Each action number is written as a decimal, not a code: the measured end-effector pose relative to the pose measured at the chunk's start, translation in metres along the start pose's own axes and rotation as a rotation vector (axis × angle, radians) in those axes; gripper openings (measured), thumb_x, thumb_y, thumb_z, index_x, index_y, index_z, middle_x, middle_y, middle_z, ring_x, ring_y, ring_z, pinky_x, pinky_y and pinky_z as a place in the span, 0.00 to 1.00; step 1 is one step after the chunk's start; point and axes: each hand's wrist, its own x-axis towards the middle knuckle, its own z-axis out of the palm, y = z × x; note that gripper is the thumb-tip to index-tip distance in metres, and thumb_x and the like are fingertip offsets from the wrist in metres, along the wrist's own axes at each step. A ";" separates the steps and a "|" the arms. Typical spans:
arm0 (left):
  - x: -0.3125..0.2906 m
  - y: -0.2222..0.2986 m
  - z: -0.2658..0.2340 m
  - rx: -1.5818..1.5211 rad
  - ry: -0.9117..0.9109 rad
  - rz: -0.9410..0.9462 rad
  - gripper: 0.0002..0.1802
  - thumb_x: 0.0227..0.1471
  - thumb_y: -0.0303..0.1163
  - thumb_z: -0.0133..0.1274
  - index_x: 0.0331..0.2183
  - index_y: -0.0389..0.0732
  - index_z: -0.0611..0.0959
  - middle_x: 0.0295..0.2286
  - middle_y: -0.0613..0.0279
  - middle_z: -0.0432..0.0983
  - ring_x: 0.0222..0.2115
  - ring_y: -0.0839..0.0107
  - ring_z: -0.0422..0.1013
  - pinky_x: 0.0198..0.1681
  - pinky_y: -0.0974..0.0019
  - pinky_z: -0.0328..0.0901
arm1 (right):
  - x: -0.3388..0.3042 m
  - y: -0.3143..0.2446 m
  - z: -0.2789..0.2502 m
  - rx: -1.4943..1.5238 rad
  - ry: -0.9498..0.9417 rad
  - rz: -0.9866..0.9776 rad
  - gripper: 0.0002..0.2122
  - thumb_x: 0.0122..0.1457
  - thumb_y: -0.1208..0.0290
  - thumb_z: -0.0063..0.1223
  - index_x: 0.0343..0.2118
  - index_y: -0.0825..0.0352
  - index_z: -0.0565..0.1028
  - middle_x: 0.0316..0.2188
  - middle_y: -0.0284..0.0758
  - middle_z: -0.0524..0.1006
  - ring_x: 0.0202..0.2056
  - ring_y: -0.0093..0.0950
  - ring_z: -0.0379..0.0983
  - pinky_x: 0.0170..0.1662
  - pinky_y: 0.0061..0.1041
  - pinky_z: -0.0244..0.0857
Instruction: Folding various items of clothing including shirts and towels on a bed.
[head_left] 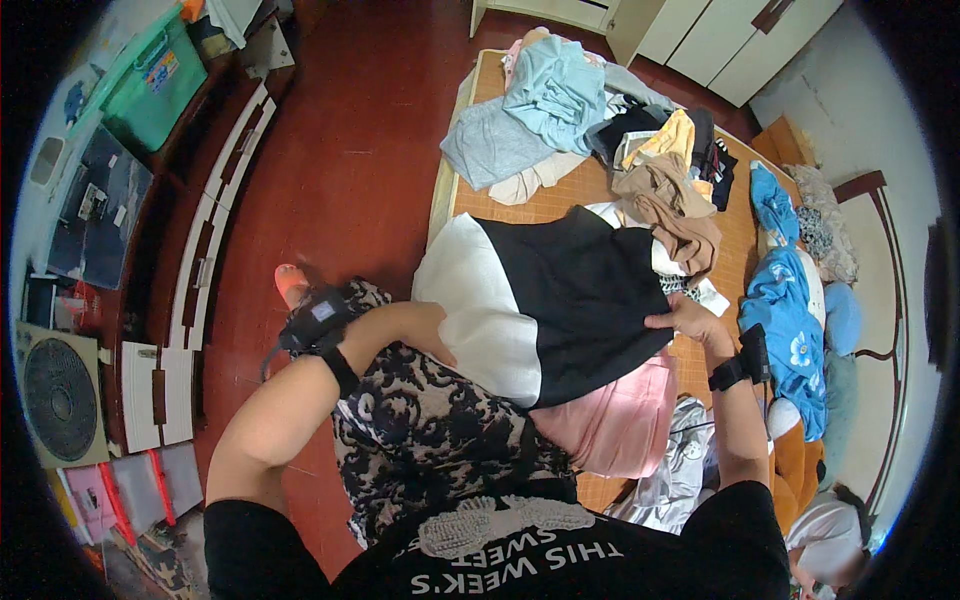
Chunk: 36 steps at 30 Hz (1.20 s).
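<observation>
A black skirt with a wide white hem band [585,290] is stretched sideways in front of me, over the edge of the mat-covered bed. My right hand [690,320] pinches its black end at the right, thumb on top. At the white end, my left hand [435,332] grips the near edge; some of its fingers are hidden by the cloth. Folded pink cloth [625,415] lies under the skirt's near right side. Just beyond the right hand, brown clothing [665,200] is heaped on the bed.
Light blue clothing [555,95] and grey fabric [495,145] are piled at the bed's far end. Silvery cloth [675,470] lies near my right arm. Blue floral bedding [785,320] runs along the right. Another person [828,535] is at the lower right. Drawers [205,260] line the left.
</observation>
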 end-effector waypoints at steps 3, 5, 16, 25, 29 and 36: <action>-0.011 -0.030 -0.010 -0.283 0.110 0.103 0.30 0.46 0.47 0.56 0.44 0.33 0.75 0.41 0.54 0.74 0.40 0.66 0.70 0.45 0.68 0.63 | 0.001 -0.036 -0.009 0.377 0.233 -0.168 0.15 0.51 0.71 0.58 0.42 0.67 0.74 0.36 0.30 0.75 0.38 0.21 0.70 0.42 0.22 0.65; -0.023 -0.048 -0.018 -0.705 0.265 0.257 0.23 0.52 0.41 0.50 0.46 0.35 0.74 0.42 0.56 0.73 0.41 0.68 0.70 0.46 0.66 0.63 | -0.004 -0.081 -0.002 0.652 0.278 -0.370 0.17 0.54 0.67 0.55 0.46 0.67 0.70 0.40 0.32 0.74 0.41 0.24 0.71 0.44 0.27 0.66; -0.092 -0.071 -0.072 -1.033 0.697 0.297 0.26 0.43 0.16 0.52 0.47 0.38 0.68 0.35 0.62 0.76 0.35 0.76 0.72 0.40 0.72 0.67 | 0.041 -0.112 -0.019 0.739 0.307 -0.405 0.16 0.54 0.68 0.56 0.44 0.65 0.71 0.37 0.31 0.76 0.37 0.24 0.73 0.42 0.26 0.67; -0.131 -0.055 -0.143 -1.177 1.154 0.474 0.18 0.46 0.19 0.52 0.42 0.39 0.77 0.37 0.60 0.76 0.37 0.73 0.71 0.41 0.70 0.66 | 0.023 -0.195 -0.087 0.212 0.691 -0.591 0.12 0.52 0.66 0.59 0.36 0.67 0.74 0.29 0.29 0.76 0.28 0.19 0.71 0.33 0.17 0.65; -0.163 -0.047 -0.171 -1.020 1.380 0.532 0.21 0.43 0.17 0.54 0.43 0.40 0.78 0.38 0.59 0.76 0.38 0.72 0.72 0.46 0.70 0.65 | -0.017 -0.258 -0.079 0.502 0.560 -0.677 0.13 0.50 0.70 0.60 0.39 0.62 0.72 0.31 0.29 0.76 0.33 0.23 0.72 0.38 0.24 0.66; -0.205 -0.050 -0.199 -0.658 1.582 0.529 0.22 0.44 0.21 0.57 0.45 0.42 0.78 0.37 0.64 0.76 0.36 0.76 0.70 0.43 0.73 0.64 | -0.079 -0.304 -0.073 0.186 0.261 -0.800 0.17 0.48 0.81 0.57 0.43 0.65 0.72 0.35 0.32 0.76 0.38 0.25 0.73 0.44 0.28 0.67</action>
